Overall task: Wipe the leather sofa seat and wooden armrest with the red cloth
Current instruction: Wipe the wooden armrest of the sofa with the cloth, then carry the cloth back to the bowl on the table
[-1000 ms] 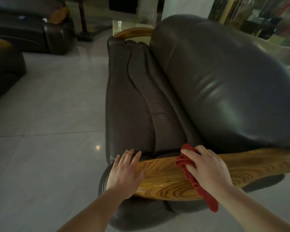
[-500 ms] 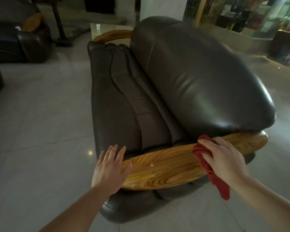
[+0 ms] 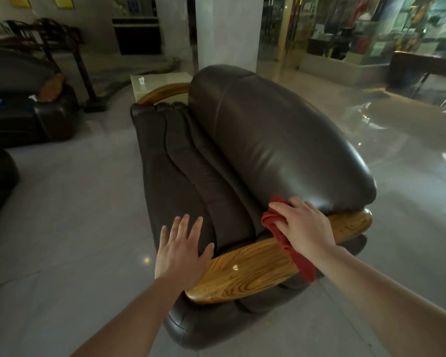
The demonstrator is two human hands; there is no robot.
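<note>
A dark brown leather armchair fills the middle of the head view, with its seat [image 3: 191,181] to the left of a bulging back cushion [image 3: 276,140]. The near wooden armrest [image 3: 245,274] runs across the front, glossy and grained. My right hand [image 3: 304,225] presses the bunched red cloth [image 3: 291,251] onto the armrest near the back cushion, and a tail of the cloth hangs over the outer side. My left hand [image 3: 183,251] lies flat with spread fingers on the armrest's front end and the seat edge. The far armrest [image 3: 162,92] shows behind the seat.
Pale tiled floor [image 3: 70,228] surrounds the chair. Another dark leather sofa [image 3: 29,112] stands at the left, with a wooden stand [image 3: 85,81] beside it. A white pillar [image 3: 228,32] rises behind the chair, a glass table [image 3: 155,79] next to it. A dark bench [image 3: 422,70] sits far right.
My right hand has slid the red cloth along the armrest toward the back cushion. The view has lifted and pulled back. My left hand stays on the armrest's front end.
</note>
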